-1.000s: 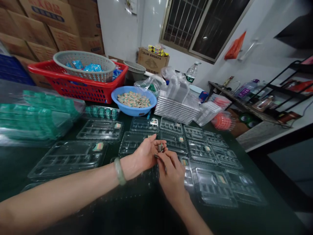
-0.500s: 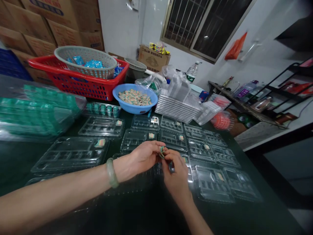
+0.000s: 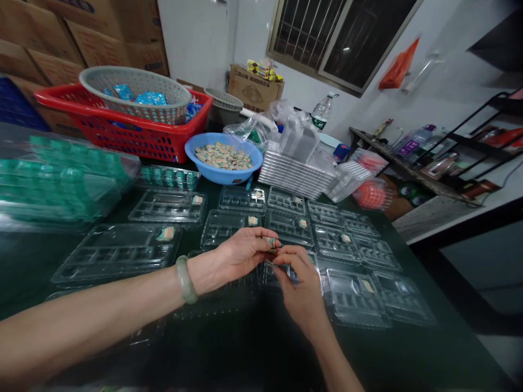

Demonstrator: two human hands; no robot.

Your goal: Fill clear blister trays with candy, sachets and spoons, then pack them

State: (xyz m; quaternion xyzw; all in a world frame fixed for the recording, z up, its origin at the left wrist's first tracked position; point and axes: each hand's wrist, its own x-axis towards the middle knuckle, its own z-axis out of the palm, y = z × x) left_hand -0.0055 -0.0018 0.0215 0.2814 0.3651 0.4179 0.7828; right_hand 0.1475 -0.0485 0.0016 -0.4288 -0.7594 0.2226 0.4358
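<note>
My left hand (image 3: 243, 253), with a pale green bangle (image 3: 186, 280) on the wrist, pinches a small striped piece (image 3: 272, 242) in cream, orange and green. Close against it, my right hand (image 3: 300, 283) has thumb and fingers closed on another small greenish piece (image 3: 269, 263), mostly hidden. Both hands are held over clear plastic compartment trays (image 3: 288, 226) laid out in rows. Several trays bear a similar striped piece (image 3: 166, 234) in one corner compartment. A blue basin (image 3: 224, 175) behind them holds a heap of these pieces (image 3: 224, 155).
At the back left, a grey colander (image 3: 134, 106) with blue packets sits in a red basket (image 3: 134, 142). Green moulded trays (image 3: 53, 185) lie at left. Stacked clear trays (image 3: 294, 171) stand behind the rows, near a water bottle (image 3: 322, 111). A shelf unit (image 3: 461, 144) is at right.
My fingertips have separated a little, the right hand shifting slightly right and down from the left. The striped piece now shows between my left fingers. The view has tilted slightly.
</note>
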